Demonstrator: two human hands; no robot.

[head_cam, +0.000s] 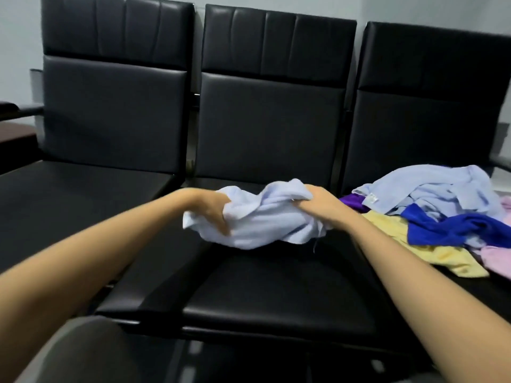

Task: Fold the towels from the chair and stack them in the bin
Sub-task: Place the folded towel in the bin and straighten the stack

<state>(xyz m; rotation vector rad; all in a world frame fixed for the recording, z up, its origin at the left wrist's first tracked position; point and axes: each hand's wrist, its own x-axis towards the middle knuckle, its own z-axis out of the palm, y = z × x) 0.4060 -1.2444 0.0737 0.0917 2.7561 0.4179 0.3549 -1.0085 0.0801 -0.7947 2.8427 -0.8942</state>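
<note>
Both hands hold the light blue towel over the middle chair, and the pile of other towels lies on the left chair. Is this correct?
Not quite. The head view shows the pile of towels on the right chair, not the left one. The rest holds: the left hand and the right hand both grip the light blue towel over the middle chair.

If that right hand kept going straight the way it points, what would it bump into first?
The right hand grips the light blue towel, so that comes first; beyond it, probably the middle chair's backrest, though depth is unclear.
</note>
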